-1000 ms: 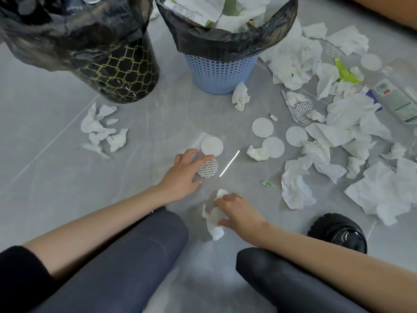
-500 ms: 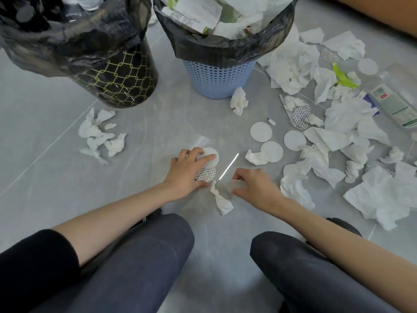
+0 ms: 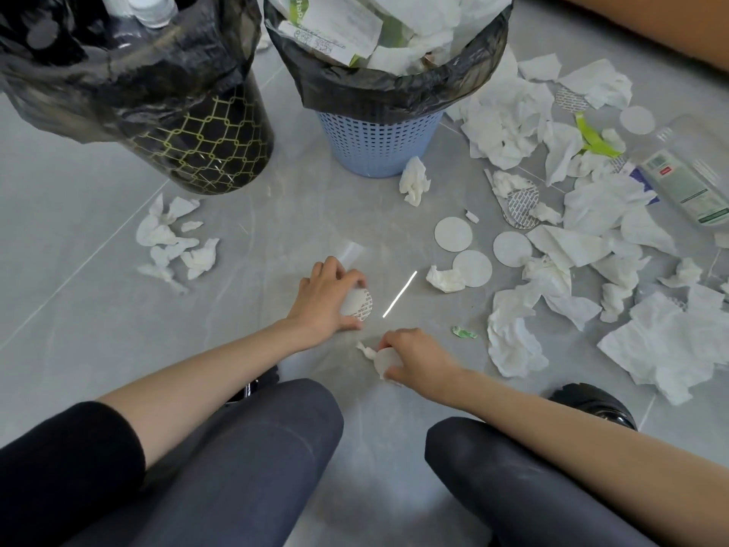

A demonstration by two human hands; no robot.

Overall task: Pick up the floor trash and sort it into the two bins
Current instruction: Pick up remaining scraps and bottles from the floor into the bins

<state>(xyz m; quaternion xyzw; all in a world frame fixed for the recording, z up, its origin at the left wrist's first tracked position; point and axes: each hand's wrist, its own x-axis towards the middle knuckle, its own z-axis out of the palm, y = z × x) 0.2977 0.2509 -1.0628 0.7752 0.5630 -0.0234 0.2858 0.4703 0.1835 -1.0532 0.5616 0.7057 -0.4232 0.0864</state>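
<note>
Hands low on floor (image 3: 98, 329), directly in front of blue bin (image 3: 378, 148). Left hand (image 3: 327, 302) pinched stacked seal discs (image 3: 361, 305), fingers curled over them. Right hand (image 3: 420, 359), further from bin, gripped white disc (image 3: 388, 360) plus tissue scrap (image 3: 366, 351). Risk: thin discs flat on floor could slip from pinch on lift; tissue could drop loose. Mixed handful might land in wrong bin.

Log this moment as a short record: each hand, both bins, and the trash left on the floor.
left hand: grips round seals
right hand: holds white disc and tissue scrap
black bin: lined, bottles inside
blue bin: lined, heaped with paper
uncollected: crumpled tissues, loose discs, plastic bottle, mostly to the right
</note>
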